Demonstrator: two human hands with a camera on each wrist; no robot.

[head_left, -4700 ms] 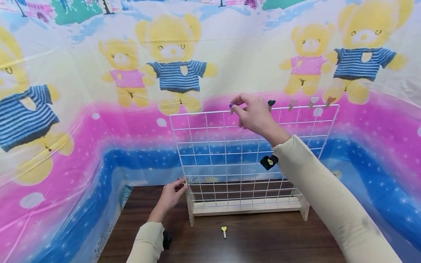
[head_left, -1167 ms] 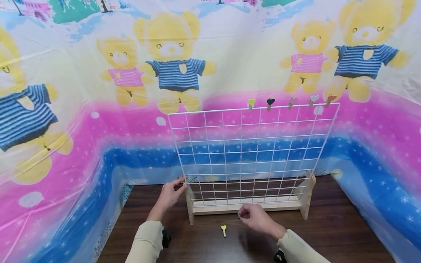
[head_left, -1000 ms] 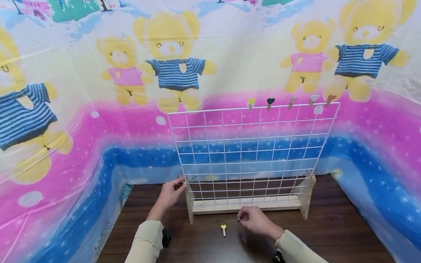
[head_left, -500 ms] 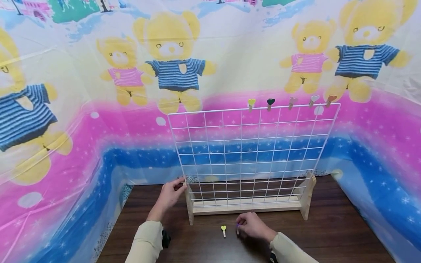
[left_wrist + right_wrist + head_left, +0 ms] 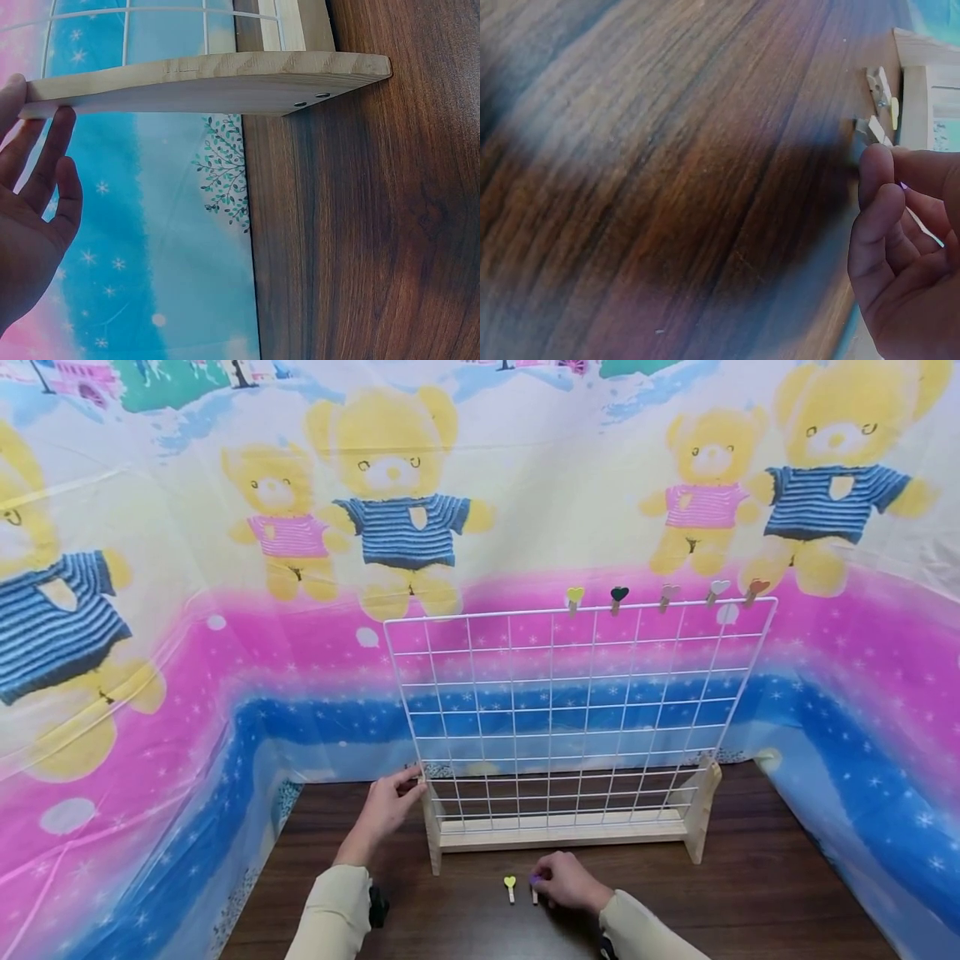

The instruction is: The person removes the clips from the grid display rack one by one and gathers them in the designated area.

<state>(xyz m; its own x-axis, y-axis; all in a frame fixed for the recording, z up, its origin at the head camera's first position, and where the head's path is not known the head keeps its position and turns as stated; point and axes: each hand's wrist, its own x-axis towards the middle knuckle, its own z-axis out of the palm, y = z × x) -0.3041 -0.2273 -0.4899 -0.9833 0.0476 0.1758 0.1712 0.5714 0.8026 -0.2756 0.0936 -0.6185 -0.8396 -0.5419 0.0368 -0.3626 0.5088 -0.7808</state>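
My right hand [image 5: 572,881] pinches a small wooden clothespin with a purple heart [image 5: 535,882], low over the table in front of the rack. Just left of it lies a yellow-heart clothespin [image 5: 511,888]. In the right wrist view, the right hand's [image 5: 907,247] fingertips cover most of the purple heart, and the clothespin's wooden end [image 5: 874,131] sticks out beyond them. My left hand [image 5: 390,806] holds the top of the left wooden leg [image 5: 195,82] of a white wire grid rack [image 5: 551,706]. Seen from the left wrist, the left hand's [image 5: 37,195] fingertips touch that leg.
Along the grid's top wire sit several heart clothespins: yellow [image 5: 575,597], dark green [image 5: 618,597], pale pink [image 5: 669,596], white [image 5: 718,590] and orange [image 5: 757,589]. The dark wooden table [image 5: 780,877] meets a bear-printed cloth backdrop [image 5: 525,510] behind the rack.
My right hand has come down from the grid's top wire with the purple-heart clothespin, then moved lower and left, close beside the yellow one on the table. The left hand has stayed put.
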